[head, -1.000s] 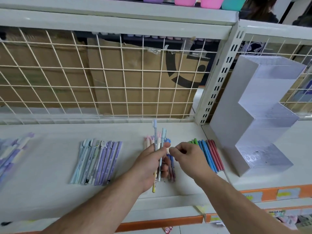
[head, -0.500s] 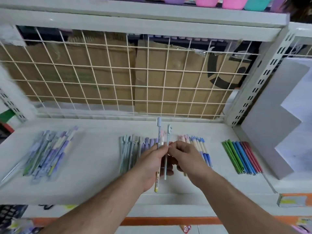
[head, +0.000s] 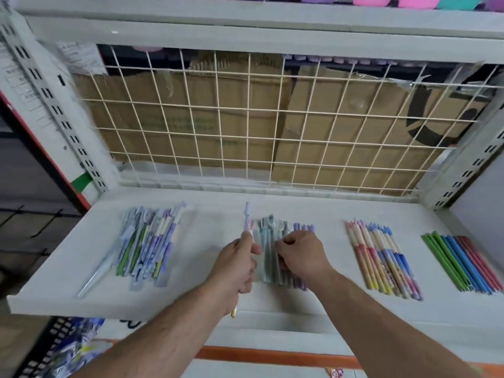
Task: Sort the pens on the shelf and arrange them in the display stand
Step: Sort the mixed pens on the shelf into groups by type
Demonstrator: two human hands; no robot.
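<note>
Several groups of pens lie on the white shelf (head: 212,208). My left hand (head: 236,264) grips one long pen (head: 247,216), whose pale cap points away from me and whose yellow tip shows below my fist. My right hand (head: 302,253) rests on the teal and purple pen group (head: 268,236) in the middle, its fingertips pinching a pale pen there. A mixed blue, green and purple pile (head: 148,246) lies at the left. Pink-to-blue patterned pens (head: 381,257) and plain green, blue and red pens (head: 463,263) lie at the right. The display stand is out of view.
A wire grid (head: 272,118) with cardboard behind it closes the back of the shelf. Slotted uprights (head: 49,105) stand at both sides. An upper shelf (head: 245,12) carries coloured cups. An orange price strip (head: 272,357) runs below the shelf's front edge.
The view has swung left, so the stand has left the frame. My right hand has taken the teal pen out of my left hand and lowered it onto the middle group.
</note>
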